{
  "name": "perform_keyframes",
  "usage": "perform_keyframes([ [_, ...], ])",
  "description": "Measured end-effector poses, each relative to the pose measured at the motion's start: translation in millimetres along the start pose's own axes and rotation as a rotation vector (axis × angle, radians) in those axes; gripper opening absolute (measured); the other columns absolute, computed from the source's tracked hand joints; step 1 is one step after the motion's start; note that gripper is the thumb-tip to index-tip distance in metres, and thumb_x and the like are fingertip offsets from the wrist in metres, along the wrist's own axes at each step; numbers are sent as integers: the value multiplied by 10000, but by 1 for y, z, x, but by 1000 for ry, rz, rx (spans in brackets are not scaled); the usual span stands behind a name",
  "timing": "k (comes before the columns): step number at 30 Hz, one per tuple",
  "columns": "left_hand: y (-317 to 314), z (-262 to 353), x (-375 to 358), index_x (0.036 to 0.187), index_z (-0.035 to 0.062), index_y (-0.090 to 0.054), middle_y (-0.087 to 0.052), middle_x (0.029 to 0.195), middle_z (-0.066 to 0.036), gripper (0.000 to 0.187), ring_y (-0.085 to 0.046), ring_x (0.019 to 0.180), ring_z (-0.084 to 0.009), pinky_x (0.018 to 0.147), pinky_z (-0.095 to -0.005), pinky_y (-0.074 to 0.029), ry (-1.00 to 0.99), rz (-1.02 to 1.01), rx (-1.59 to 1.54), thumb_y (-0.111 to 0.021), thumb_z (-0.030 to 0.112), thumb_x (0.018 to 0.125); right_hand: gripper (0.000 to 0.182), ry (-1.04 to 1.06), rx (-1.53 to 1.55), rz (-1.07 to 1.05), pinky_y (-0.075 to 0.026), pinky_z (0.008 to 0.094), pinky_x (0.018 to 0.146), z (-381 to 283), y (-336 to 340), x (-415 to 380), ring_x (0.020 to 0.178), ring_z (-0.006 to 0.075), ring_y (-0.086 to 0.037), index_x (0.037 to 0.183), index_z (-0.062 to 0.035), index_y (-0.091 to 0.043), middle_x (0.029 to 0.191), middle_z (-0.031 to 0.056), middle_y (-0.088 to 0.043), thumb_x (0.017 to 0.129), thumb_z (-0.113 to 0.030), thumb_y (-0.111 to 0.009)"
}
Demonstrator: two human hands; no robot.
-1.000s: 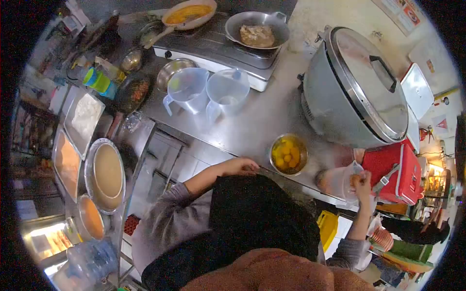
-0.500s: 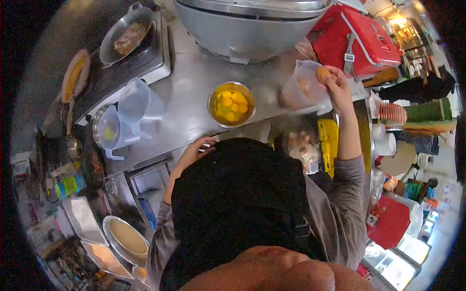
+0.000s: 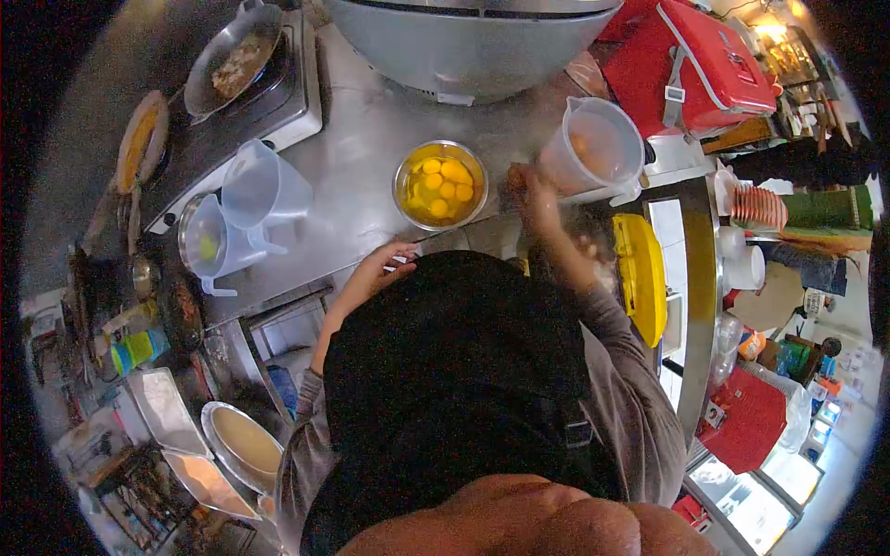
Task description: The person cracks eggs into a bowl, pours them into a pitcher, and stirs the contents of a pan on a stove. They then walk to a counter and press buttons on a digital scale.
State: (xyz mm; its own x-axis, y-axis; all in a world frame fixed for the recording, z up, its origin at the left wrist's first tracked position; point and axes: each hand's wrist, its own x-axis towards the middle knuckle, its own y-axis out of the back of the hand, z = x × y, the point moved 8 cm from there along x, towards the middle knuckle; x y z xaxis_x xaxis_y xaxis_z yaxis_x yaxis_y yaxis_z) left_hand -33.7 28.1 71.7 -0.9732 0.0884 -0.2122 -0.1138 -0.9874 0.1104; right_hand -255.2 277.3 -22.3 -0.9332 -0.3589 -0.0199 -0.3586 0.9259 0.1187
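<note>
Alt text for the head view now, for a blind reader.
A metal bowl of raw yolks sits on a steel counter; a person's blurred right hand is between it and a plastic jug, left hand at the counter's edge.

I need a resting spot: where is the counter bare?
Bare counter lies between the egg bowl and the stove, and between that bowl and the large cooker. Around the right-hand pitcher and red bag, it's crowded.
</note>
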Motion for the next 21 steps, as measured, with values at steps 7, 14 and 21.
perform_keyframes([
  [7,5,-6,1,1265,121,-537,-597,1075,-67,377,-592,934,-155,824,-291,-485,108,-29,74,-638,117,903,392,584,-1048,102,-477,364,859,-12,-17,-10,1010,314,-575,1202,-19,-520,1127,148,-573,826,-29,-629],
  [14,19,21,27,1260,54,-529,-600,1112,-85,391,-602,955,-154,822,-281,-499,-44,132,78,-641,87,886,392,87,154,-104,-524,336,869,-74,-39,5,1024,200,-603,1225,1,-503,1186,119,-568,890,-135,-654],
  [21,23,58,109,1223,34,-541,-620,1069,-74,402,-604,965,-139,822,-270,-501,-201,166,-101,-668,38,842,389,-143,396,-448,-520,304,887,-104,-105,17,1031,183,-602,1244,-13,-524,1162,98,-603,890,-110,-652],
])
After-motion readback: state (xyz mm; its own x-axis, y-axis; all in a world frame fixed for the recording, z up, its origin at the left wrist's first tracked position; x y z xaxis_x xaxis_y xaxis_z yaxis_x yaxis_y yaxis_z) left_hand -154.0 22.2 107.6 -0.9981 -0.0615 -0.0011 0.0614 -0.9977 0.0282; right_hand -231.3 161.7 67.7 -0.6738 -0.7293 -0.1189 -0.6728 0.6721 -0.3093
